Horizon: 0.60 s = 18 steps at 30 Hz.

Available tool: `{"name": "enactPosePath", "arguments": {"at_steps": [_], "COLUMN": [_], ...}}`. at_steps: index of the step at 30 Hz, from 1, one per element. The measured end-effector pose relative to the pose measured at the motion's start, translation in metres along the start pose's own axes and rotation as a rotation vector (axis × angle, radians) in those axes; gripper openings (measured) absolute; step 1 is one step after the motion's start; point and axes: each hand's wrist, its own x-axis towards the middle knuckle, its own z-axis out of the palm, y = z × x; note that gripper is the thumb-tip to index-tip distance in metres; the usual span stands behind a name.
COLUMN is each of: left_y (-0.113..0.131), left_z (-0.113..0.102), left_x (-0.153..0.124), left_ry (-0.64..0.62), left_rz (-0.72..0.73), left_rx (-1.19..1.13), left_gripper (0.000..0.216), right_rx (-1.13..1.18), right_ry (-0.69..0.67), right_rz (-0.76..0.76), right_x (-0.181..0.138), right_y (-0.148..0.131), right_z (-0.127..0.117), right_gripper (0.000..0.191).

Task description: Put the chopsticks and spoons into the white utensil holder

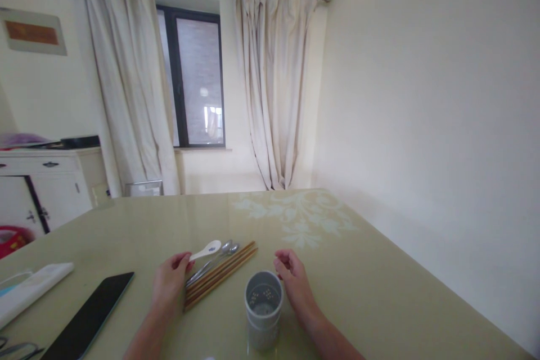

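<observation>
My left hand (169,280) rests on the green table (358,270) and pinches the handle of a white ceramic spoon (206,250). Beside that spoon lie two metal spoons (213,262) and several wooden chopsticks (221,274) in a bundle. A grey utensil holder (264,306) with a perforated bottom stands upright between my hands. My right hand (293,277) lies just right of the holder, its fingers loosely curled with nothing in them.
A dark phone (90,315) lies face up at the left, with a white flat object (31,289) beyond it. A white cabinet (46,185) stands at the far left. Curtains and a window fill the back wall.
</observation>
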Motion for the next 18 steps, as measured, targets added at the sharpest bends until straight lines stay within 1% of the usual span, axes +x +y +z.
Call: {"name": "enactPosePath", "arguments": {"at_steps": [5,8,10,12,13,14,15,16,17,18], "left_y": [0.0,0.001,0.006,0.016,0.022,0.028,0.035,0.042,0.047,0.052], "left_z": [-0.002,-0.005,-0.003,0.005,0.012,0.021,0.031,0.041,0.052,0.061], "left_x": [0.004,0.001,-0.01,-0.028,-0.04,-0.053,-0.067,-0.083,-0.098,-0.114], "left_ry": [-0.019,-0.011,0.005,0.03,0.038,0.028,-0.028,-0.114,-0.209,-0.302], "left_rz": [0.04,0.07,0.139,0.281,0.375,0.458,0.514,0.532,0.499,0.433], "left_rx": [0.137,0.266,0.438,0.59,0.573,0.503,0.393,0.244,0.079,-0.087], "left_gripper": [0.017,0.024,0.032,0.041,0.043,0.044,0.045,0.047,0.055,0.066], "right_rx": [-0.005,-0.013,0.002,0.043,0.072,0.103,0.131,0.152,0.164,0.165], "right_ry": [-0.016,-0.018,-0.024,-0.034,-0.042,-0.053,-0.067,-0.083,-0.1,-0.116], "right_rz": [-0.006,-0.009,-0.008,-0.014,-0.017,-0.018,-0.017,-0.013,-0.009,-0.008], "right_x": [0.001,-0.002,-0.003,-0.005,-0.005,-0.005,-0.005,-0.005,-0.006,-0.007], "right_y": [0.002,-0.001,-0.006,-0.012,-0.014,-0.016,-0.016,-0.017,-0.016,-0.015], "right_z": [0.001,0.003,0.004,0.004,0.004,0.004,0.004,0.005,0.005,0.006], "right_gripper": [0.035,0.04,0.047,0.057,0.063,0.068,0.072,0.075,0.077,0.079]}}
